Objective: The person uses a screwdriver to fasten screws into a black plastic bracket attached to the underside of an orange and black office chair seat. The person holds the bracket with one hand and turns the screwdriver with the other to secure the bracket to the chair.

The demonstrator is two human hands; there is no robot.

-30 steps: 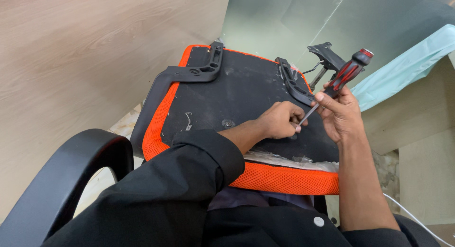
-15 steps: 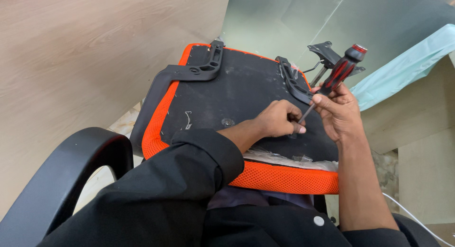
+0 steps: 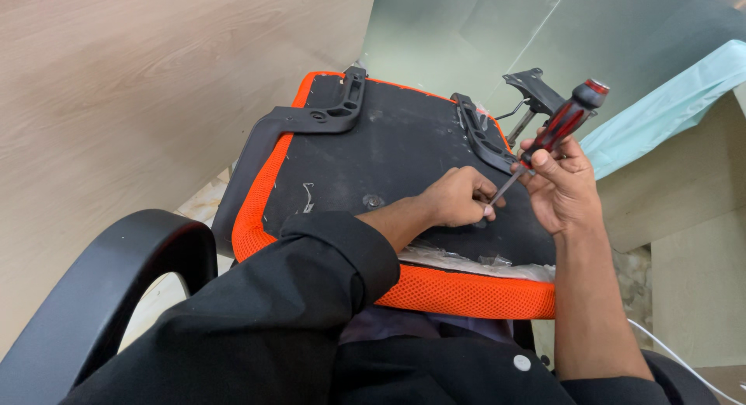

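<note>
An upturned chair seat (image 3: 388,152) with a black underside and orange mesh edging lies across my lap. My right hand (image 3: 561,186) grips a screwdriver (image 3: 561,128) with a red and black handle, its metal shaft slanting down to the left onto the seat's underside. My left hand (image 3: 458,197) rests on the black panel with its fingertips pinched around the screwdriver's tip; what is under them is hidden. Two black armrest brackets (image 3: 336,109) (image 3: 478,133) are fixed to the underside.
A black curved chair arm (image 3: 116,288) sits at lower left. A metal chair mechanism (image 3: 532,90) sticks out behind the seat. A wood-grain panel (image 3: 140,86) fills the left, a pale green sheet (image 3: 668,102) lies at right, and a white cable (image 3: 676,350) runs at lower right.
The screwdriver handle has tilted and shifted slightly while my right hand turns it; my left hand stays at the tip.
</note>
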